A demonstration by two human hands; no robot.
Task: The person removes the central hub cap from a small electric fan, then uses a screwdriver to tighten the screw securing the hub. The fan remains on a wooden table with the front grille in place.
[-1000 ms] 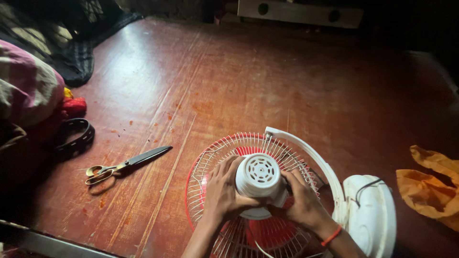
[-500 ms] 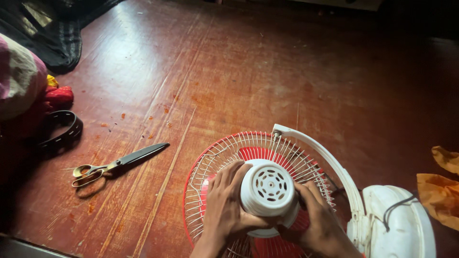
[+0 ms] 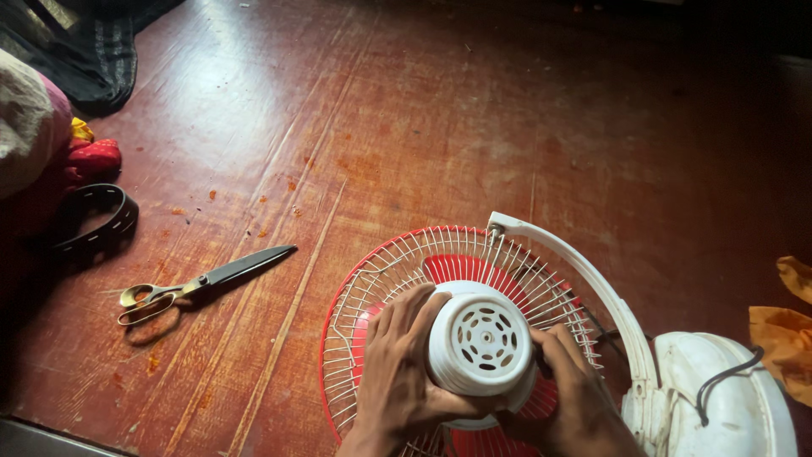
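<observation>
The scene is dim overall, lit by one soft pool of light that falls from the upper left across the red-brown floor (image 3: pixel 440 118), where a pale sheen of glare spreads over the polished surface. Brightness drops off sharply toward the top right corner, which sinks into near black, and the left edge is also murky. The white motor housing (image 3: pixel 480 345) catches enough light to stand out crisply, while the left hand (image 3: pixel 399 372) and right hand (image 3: pixel 568 398) beside it look dark and low in contrast. The scissors (image 3: pixel 199 281) show a dull metallic glint. Focus is reasonably sharp centrally; straight floor lines bow slightly toward the edges.
</observation>
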